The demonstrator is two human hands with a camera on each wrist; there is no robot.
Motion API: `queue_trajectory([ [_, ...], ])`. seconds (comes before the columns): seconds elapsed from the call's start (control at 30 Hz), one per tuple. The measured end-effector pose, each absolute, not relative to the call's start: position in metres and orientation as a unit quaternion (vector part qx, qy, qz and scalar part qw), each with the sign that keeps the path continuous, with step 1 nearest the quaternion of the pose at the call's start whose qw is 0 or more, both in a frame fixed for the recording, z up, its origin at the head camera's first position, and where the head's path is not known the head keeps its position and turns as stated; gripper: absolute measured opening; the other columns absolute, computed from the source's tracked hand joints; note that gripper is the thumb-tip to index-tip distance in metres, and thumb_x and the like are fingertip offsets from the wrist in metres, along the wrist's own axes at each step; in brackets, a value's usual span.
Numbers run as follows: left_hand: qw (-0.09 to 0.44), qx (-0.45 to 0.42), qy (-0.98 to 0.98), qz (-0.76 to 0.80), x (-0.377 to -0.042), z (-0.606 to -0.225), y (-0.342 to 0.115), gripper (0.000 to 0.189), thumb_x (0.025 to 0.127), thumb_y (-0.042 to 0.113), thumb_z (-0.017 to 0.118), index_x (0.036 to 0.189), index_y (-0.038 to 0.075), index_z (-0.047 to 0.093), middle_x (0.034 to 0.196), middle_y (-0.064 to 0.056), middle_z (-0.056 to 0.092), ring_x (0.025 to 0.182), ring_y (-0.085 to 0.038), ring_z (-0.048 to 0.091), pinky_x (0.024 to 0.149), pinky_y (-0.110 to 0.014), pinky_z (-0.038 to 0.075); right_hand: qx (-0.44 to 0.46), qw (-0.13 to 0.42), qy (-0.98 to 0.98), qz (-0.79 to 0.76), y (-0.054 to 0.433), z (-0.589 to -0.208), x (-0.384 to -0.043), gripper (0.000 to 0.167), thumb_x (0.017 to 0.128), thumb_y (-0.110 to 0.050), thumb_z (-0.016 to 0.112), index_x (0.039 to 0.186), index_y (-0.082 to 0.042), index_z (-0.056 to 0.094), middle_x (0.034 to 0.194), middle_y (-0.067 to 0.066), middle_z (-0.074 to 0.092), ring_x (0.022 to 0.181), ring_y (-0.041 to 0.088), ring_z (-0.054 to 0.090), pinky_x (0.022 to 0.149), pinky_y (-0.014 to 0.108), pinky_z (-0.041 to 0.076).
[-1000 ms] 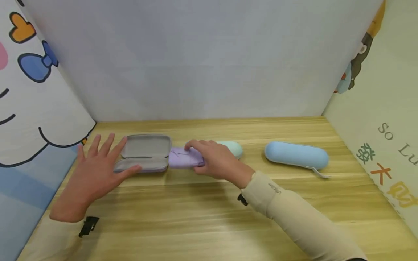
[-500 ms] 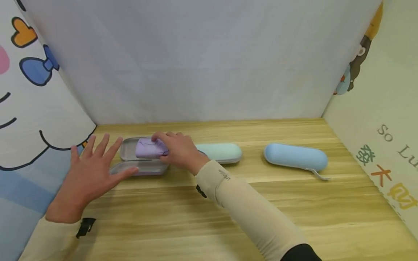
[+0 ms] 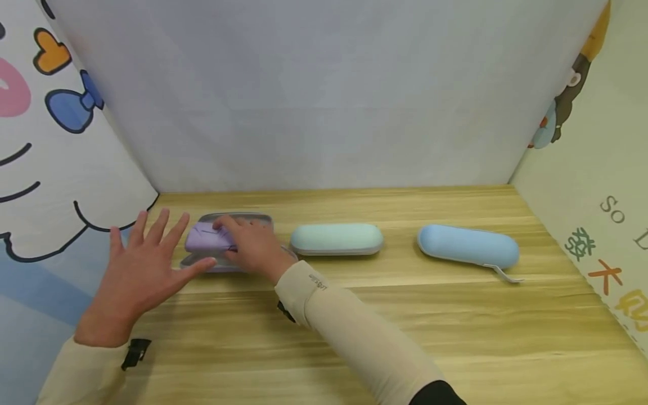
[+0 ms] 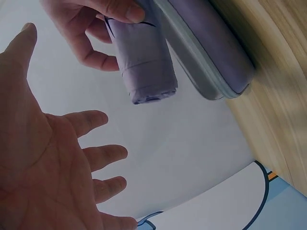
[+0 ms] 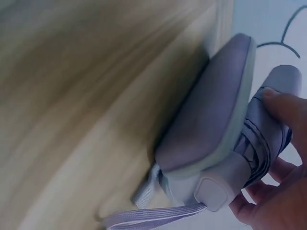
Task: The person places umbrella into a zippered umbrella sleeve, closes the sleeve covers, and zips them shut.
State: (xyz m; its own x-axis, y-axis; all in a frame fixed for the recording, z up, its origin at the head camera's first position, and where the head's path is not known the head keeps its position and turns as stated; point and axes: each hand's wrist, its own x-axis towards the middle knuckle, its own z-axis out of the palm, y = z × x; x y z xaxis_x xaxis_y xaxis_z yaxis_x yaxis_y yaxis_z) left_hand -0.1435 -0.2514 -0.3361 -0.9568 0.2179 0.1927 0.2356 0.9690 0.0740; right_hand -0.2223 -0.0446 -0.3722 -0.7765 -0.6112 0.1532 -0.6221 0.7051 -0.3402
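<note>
My right hand [image 3: 255,247] grips a folded compact umbrella [image 3: 205,237] in lilac fabric, fingers and thumb around its middle. It is held above an open purple zip case [image 3: 263,218] with grey lining. In the right wrist view the umbrella's pale handle [image 5: 223,182], with a woven wrist strap [image 5: 163,214], is close by the case's end; whether they touch I cannot tell. The umbrella's far end [image 4: 151,86] sticks out clear of the case in the left wrist view. My left hand [image 3: 142,275], fingers spread, hovers left of the case and holds nothing.
Right of the open case lies a mint-green case [image 3: 336,239], closed. Farther right is a closed light-blue case [image 3: 468,246] with a strap [image 3: 503,275]. A pale back wall [image 3: 324,101] and printed side walls border the wooden table [image 3: 304,349].
My right hand has carried the umbrella leftward, from beside the open case to above it. The mint-green case has come fully into view. My left hand has stayed nearly still.
</note>
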Motion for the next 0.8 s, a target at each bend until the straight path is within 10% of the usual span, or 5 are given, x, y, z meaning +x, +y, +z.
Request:
queue_trajectory([
  [0.8, 0.098, -0.112, -0.988, -0.051, -0.14, -0.34, -0.253, 0.1, 0.092, 0.075, 0.057, 0.162, 0.009, 0.031, 0.164, -0.03, 0.021, 0.151, -0.056, 0.005, 0.107, -0.083, -0.005, 0.414, -0.044, -0.897, 0.151, -0.039, -0.389, -0.216, 0.032, 0.097, -0.021, 0.074, 0.127, -0.02, 0.062, 0.112, -0.004, 0.064, 0.093, 0.01, 0.058, 0.085, 0.025, 0.047],
])
